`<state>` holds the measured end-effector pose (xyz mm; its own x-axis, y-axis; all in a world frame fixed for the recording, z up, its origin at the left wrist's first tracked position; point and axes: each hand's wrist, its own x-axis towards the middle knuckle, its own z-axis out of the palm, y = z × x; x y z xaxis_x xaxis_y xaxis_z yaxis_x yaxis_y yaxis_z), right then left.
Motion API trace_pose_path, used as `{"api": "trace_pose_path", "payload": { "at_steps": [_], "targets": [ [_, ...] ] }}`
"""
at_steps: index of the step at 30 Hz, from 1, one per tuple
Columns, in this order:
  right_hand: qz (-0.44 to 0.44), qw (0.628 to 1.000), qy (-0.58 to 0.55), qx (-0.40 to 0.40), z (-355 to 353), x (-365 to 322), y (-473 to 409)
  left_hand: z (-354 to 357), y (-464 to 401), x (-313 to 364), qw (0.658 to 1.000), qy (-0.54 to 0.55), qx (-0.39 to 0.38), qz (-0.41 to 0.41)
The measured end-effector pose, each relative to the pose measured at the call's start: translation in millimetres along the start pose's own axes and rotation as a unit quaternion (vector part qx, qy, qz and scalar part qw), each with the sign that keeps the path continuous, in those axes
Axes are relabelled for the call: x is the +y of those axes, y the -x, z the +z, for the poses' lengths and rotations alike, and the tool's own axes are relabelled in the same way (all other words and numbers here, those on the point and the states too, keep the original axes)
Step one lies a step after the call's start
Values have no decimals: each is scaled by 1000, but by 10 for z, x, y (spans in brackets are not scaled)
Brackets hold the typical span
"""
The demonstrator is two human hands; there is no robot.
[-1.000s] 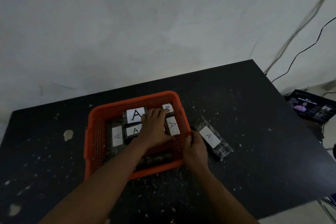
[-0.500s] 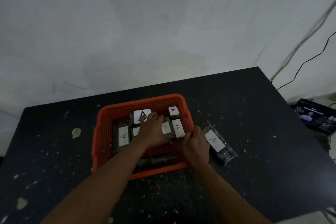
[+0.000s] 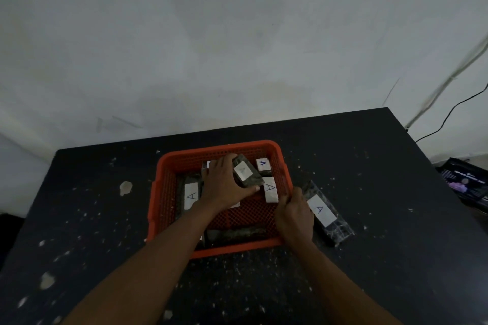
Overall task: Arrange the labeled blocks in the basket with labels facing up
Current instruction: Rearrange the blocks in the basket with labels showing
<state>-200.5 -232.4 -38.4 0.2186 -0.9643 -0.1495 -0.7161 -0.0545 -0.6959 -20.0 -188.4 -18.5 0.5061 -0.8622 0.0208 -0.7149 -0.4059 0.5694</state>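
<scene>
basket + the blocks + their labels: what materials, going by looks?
Basket: likely moulded plastic, matte orange; perforated grid walls. Block outside the basket: probably stone, dark with pale veining and some sheen; could be printed. Its label: looks like white paper with a handwritten A.

Left hand [image 3: 224, 187] is in the orange basket [image 3: 169, 166] gripping a tilted dark block [image 3: 247, 173], label showing, right hand [image 3: 294, 215] curls over the basket's right rim, and one more labeled block [image 3: 326, 215] sits outside on the black counter [image 3: 383, 192].
</scene>
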Motion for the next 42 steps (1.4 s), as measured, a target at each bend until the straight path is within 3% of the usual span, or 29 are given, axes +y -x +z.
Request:
{"api": "trace_pose_path", "payload": {
  "at_steps": [10, 14, 19, 22, 29, 35, 39, 40, 42],
  "targets": [
    [11, 1000, -1, -4, 8, 13, -14, 2, -376, 116, 984, -19, -175, 18],
    [12, 1000, 2, 0, 27, 4, -19, 3, -484, 167, 981, -70, -182, 18],
    [11, 1000, 6, 8, 38, 27, -22, 66, -471, 66, 981, -45, -187, 13],
    [14, 1000, 1, 8, 44, 33, -28, 160, -450, 5, 984, -49, -171, 25],
    [6, 1000, 2, 9, 37, 35, -25, 239, -380, -65, 978, -179, -92, 55],
    [8, 1000, 21, -15, 1, 29, -47, 155, -264, -11, 992, -100, -77, 29],
    [-118, 989, 54, 66, -38, -18, 36, -85, -25, -136, 996, -64, -20, 56],
    [-163, 984, 49, 50, -34, -48, 50, -155, 63, -199, 997, -56, -6, 58],
    [-233, 970, 40, -59, -6, -138, 66, -295, 274, -325, 998, -38, 7, 57]
  ]
}}
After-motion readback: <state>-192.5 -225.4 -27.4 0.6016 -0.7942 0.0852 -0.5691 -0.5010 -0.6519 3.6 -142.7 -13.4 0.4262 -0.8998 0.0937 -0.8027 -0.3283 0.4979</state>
